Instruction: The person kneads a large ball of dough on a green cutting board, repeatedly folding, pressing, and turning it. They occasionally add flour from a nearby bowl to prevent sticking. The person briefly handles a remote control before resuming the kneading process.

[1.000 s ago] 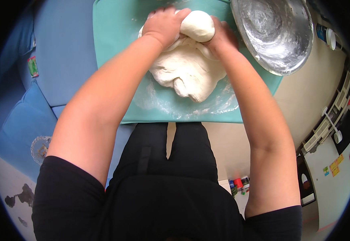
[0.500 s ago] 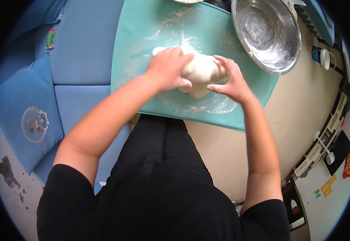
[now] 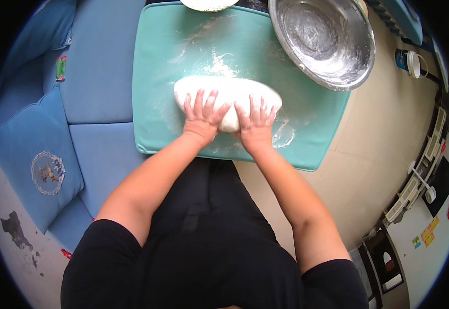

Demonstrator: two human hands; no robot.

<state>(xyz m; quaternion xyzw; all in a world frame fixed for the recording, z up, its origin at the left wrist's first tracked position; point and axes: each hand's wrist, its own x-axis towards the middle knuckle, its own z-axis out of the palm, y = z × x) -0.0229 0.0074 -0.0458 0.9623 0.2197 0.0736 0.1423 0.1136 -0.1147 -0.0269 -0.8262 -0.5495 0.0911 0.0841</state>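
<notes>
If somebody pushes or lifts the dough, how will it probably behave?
The dough is probably soft and floppy: it bulges between the left hand and the right hand. It may feel fairly heavy, being wider than both hands together. White powder on the table might let it slide a little.

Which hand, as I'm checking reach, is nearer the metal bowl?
Right. The right hand is left of the metal bowl, toward the person; the left hand is farther left.

Smooth dough (image 3: 224,88); shiny metal basin (image 3: 349,49); cloth sofa (image 3: 106,67).
</notes>
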